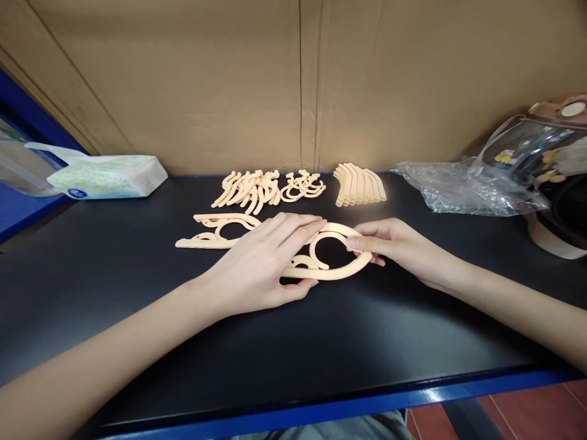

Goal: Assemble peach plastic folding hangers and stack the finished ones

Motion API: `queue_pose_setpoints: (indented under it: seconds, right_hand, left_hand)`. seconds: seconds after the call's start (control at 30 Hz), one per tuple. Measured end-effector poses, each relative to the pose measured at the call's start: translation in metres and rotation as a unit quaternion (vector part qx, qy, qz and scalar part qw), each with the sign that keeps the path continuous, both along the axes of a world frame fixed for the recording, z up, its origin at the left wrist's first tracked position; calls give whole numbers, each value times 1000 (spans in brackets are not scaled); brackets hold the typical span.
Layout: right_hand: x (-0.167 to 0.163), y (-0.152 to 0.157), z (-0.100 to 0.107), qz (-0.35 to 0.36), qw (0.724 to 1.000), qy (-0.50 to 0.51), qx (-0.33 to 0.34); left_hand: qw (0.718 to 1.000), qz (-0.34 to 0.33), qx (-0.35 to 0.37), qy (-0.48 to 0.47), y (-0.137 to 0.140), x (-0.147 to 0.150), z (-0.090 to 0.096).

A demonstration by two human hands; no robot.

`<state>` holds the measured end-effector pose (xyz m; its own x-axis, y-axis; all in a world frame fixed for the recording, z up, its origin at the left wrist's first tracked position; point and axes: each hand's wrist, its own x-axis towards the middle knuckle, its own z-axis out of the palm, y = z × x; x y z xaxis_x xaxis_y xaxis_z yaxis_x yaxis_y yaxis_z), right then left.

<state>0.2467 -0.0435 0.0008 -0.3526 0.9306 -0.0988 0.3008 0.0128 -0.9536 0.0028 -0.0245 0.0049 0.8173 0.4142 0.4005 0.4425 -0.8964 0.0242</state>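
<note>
A peach folding hanger (pixel 348 269), folded up, is held between my two hands low over the black tabletop. My left hand (pixel 257 263) is closed over its left part, the thumb on the near edge and the fingers across the top, hiding much of it. At the rounded right end my right hand (pixel 394 241) pinches the hanger, thumb on top. Another folded hanger (pixel 202 243) of the same colour lies to the left, its right part hidden behind my left hand.
Along the back lie a heap of curved hanger arms (pixel 247 188), several hook pieces (pixel 302 186) and a row of wider hanger parts (pixel 360 184). A tissue pack (pixel 110 176) is at the left. A clear plastic bag (pixel 468 186) and a transparent bottle (pixel 527 150) stand at the right.
</note>
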Motion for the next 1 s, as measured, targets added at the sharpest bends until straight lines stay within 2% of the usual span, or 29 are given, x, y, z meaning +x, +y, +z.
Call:
queue_pose_setpoints:
  seconds: [0.4, 0.73, 1.0]
  right_hand:
    - [-4, -1, 2, 2, 1000, -10, 13]
    - [-2, -1, 1, 33, 998, -40, 31]
    - [-3, -2, 2, 39, 997, -52, 39]
  left_hand:
    - [999, 6, -44, 2, -4, 2, 0]
    - [988, 28, -150, -10, -5, 4, 2]
    - [989, 23, -145, -4, -5, 5, 3]
